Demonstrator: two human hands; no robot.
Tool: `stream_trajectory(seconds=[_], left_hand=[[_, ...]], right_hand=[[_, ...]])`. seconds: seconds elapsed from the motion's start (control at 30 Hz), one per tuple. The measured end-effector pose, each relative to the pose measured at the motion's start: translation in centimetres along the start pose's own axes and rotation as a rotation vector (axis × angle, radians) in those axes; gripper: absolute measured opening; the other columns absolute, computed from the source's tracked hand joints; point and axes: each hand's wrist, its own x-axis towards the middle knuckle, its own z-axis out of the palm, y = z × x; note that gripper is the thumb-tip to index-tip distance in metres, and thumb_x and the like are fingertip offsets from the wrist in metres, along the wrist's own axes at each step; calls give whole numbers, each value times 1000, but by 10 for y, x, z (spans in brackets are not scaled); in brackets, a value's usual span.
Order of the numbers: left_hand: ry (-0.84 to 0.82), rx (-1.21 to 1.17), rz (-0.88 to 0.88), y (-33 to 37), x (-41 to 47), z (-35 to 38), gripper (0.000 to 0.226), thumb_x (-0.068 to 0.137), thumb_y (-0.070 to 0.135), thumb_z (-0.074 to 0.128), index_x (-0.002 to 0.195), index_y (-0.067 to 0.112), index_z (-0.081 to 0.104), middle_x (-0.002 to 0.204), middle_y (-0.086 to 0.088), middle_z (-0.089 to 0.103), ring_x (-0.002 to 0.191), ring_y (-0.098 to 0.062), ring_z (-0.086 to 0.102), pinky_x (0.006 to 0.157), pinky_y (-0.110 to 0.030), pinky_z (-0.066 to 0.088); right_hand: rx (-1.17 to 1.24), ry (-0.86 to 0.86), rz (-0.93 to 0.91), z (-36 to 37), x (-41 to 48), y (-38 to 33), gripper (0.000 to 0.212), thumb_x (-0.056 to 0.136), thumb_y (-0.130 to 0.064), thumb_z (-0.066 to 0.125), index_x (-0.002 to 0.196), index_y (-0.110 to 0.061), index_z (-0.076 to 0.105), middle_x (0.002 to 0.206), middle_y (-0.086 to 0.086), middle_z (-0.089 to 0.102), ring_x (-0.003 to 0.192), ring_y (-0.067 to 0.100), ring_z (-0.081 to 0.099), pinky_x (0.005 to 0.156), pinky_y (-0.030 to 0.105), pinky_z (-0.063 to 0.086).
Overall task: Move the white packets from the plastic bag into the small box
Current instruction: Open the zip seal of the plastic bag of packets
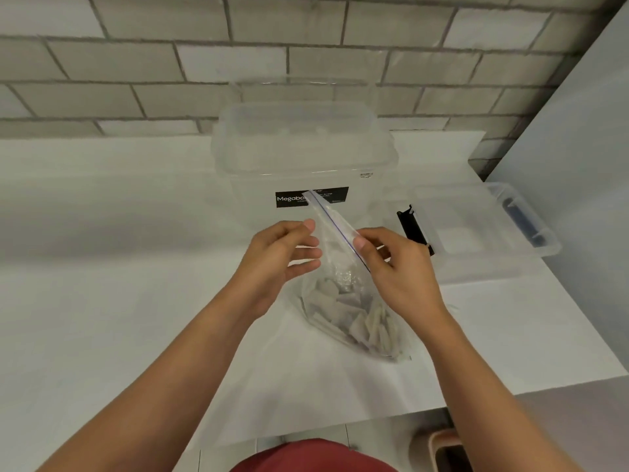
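- The plastic bag [335, 257] is being held up over the surface [102, 267], tilted, with its lower end seemingly resting there.
- The grip of the left hand [282, 257] is being kept narrow, thumb and forefinger pinching the bag's top edge.
- The grip of the right hand [394, 267] is likewise being kept narrow, the thumb pressing on the zip strip [335, 226].
- The white packets [357, 318] are being carried in a loose heap in the bag's lower half.
- The film is being judged thin, limp and slippery, so the stiffer zip strip is being favoured as the place to take hold.
- The packets are being judged light and small, likely to slide and spill if the bag is tipped.
- The small box [476, 226] is standing to the right, apart from the bag; whether its lid is on cannot be told.
- A large clear box [306, 158] is standing behind the bag.
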Motion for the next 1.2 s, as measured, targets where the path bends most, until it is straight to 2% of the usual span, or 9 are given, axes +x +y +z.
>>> stream_trajectory(seconds=[0.23, 0.3, 0.5, 0.6, 0.67, 0.73, 0.83, 0.97, 1.2], left_hand=[[9, 65, 119, 16, 0, 19, 15, 94, 11, 61, 100, 5, 73, 100, -19, 70, 91, -31, 72, 85, -41, 61], [12, 98, 125, 19, -1, 24, 17, 92, 11, 60, 98, 6, 75, 104, -16, 72, 93, -32, 72, 83, -40, 61], [55, 287, 219, 29, 4, 44, 14, 89, 10, 64, 88, 10, 78, 89, -7, 76, 81, -22, 74, 76, -38, 63], [68, 302, 257, 36, 8, 48, 13, 88, 5, 65, 86, 9, 78, 85, -10, 76, 81, -26, 75, 76, -39, 63], [83, 285, 271, 43, 10, 51, 12, 85, 1, 66, 86, 5, 77, 84, -13, 76, 76, -23, 74, 75, -39, 63], [57, 260, 271, 50, 9, 55, 8, 84, -1, 69, 87, 2, 76, 83, -14, 75, 72, -21, 72, 75, -37, 63], [-29, 228, 248, 57, 5, 58, 7, 81, 2, 76, 88, 3, 75, 88, -15, 76, 82, -27, 74, 75, -34, 62], [-143, 167, 160, 55, 0, 53, 5, 89, 7, 71, 92, 8, 75, 96, -10, 77, 88, -21, 75, 74, -29, 59], [-188, 189, 106, 40, -4, 46, 16, 94, 15, 67, 104, 5, 75, 95, -10, 76, 88, -19, 73, 77, -29, 59]], right_hand=[[-109, -35, -59, 13, -16, 0, 18, 104, -31, 54, 107, -25, 71, 94, -14, 70, 83, 8, 63, 76, 36, 53], [-127, -45, -80, 13, -17, 0, 17, 104, -29, 54, 105, -25, 70, 93, -13, 70, 82, 9, 63, 75, 38, 53], [-151, -27, -128, 5, -17, 2, 17, 103, -30, 54, 105, -25, 70, 92, -11, 70, 82, 11, 64, 74, 40, 53], [-120, 0, -85, -6, -10, -4, 18, 100, -36, 59, 114, -30, 70, 102, -15, 67, 87, 5, 62, 77, 31, 53], [-57, 76, -68, -17, 0, -15, 27, 97, -38, 64, 123, -30, 67, 108, -16, 65, 89, 1, 61, 76, 23, 52], [90, 95, -52, -28, 13, -30, 27, 94, -39, 68, 119, -29, 69, 103, -15, 68, 87, 3, 64, 75, 23, 54], [342, -32, 62, -37, 29, -47, 27, 88, -42, 76, 110, -28, 70, 97, -10, 73, 85, 14, 71, 77, 34, 60], [581, -164, 191, -40, 38, -41, 32, 79, -23, 87, 104, -12, 69, 90, 5, 72, 80, 22, 72, 73, 29, 57], [584, -304, 288, -45, 40, -26, 22, 82, -12, 82, 100, -2, 72, 89, 18, 74, 79, 21, 71, 79, 32, 60]])
